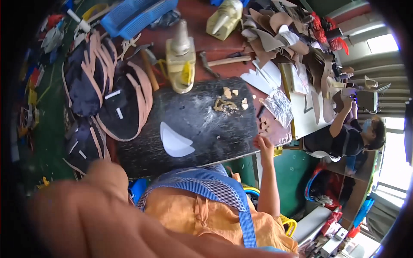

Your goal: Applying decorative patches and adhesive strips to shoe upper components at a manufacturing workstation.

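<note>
My left hand point(103, 206) looms large and blurred at the lower left, close to the camera, and its fingers are too smeared to read. My right hand point(264, 144) is at the right edge of a black worn board point(202, 142), fingers curled closed. Anything inside them is too small to make out. On the board's left part lie overlapping white curved pieces point(174, 144). Tan scraps point(226, 104) are scattered toward the board's far right. More small tan pieces point(264, 125) lie just beyond my right hand, near a crumpled clear plastic sheet point(278, 107).
Dark shoe-upper-like pieces with pink strips point(140, 96) lie left of the board. Beyond it stand a cream pot with a cone top point(180, 64), a hammer point(223, 61) and a blue basket point(137, 19). A masked person point(357, 139) works at the right.
</note>
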Available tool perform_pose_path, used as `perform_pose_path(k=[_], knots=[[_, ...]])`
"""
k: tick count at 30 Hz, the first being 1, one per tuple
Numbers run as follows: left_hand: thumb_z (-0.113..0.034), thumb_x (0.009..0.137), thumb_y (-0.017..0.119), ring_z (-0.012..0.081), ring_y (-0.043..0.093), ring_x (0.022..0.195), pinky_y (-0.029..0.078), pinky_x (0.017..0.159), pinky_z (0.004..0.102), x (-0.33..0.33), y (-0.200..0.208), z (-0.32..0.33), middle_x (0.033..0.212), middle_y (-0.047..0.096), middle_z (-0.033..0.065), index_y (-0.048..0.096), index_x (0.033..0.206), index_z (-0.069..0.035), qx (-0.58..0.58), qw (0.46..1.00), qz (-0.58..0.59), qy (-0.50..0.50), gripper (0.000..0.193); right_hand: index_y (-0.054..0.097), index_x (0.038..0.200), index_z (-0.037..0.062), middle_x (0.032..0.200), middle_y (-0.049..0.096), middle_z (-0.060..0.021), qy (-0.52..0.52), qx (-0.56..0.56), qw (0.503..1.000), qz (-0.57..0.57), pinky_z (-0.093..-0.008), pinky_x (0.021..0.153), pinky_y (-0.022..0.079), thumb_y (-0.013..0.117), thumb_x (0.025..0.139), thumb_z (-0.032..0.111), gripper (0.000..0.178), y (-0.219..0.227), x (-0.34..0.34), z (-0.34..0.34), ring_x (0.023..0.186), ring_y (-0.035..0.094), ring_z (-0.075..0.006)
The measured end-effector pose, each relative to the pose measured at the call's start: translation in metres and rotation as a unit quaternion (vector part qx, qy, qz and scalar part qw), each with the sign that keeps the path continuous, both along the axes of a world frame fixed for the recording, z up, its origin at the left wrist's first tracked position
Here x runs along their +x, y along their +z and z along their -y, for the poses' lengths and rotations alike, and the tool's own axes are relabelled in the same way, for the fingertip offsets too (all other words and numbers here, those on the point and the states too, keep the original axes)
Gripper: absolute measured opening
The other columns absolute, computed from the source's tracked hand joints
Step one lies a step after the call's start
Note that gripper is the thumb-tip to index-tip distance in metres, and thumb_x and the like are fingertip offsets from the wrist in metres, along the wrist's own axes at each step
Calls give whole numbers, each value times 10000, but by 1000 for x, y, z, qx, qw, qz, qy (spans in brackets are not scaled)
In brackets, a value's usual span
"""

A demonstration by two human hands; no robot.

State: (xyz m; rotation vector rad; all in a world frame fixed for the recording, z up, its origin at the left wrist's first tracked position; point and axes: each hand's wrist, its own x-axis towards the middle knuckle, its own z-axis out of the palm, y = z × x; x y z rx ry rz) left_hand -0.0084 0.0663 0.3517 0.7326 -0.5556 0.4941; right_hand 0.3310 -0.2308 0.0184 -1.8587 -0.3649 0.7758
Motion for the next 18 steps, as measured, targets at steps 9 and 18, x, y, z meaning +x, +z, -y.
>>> perform_pose_path(k=[9,18], knots=[[-476,1005,435,348,496,1309,314,1123,578,67,-129,85,1413,529,171,514,1352,-21,-193,924,-274,184,577,694,1068,19,1068,681,-181,149,-77,880,445,-415,901,493,762,794,229,352,-4,228,-131,1020,632,-345],[-358,1003,444,332,424,1374,306,1168,479,216,-221,98,1528,380,186,279,1521,-17,-182,853,-489,-17,642,480,1344,11,1322,554,-222,169,-319,822,440,-483,1013,459,839,599,593,1011,-43,319,-230,1212,524,-427]])
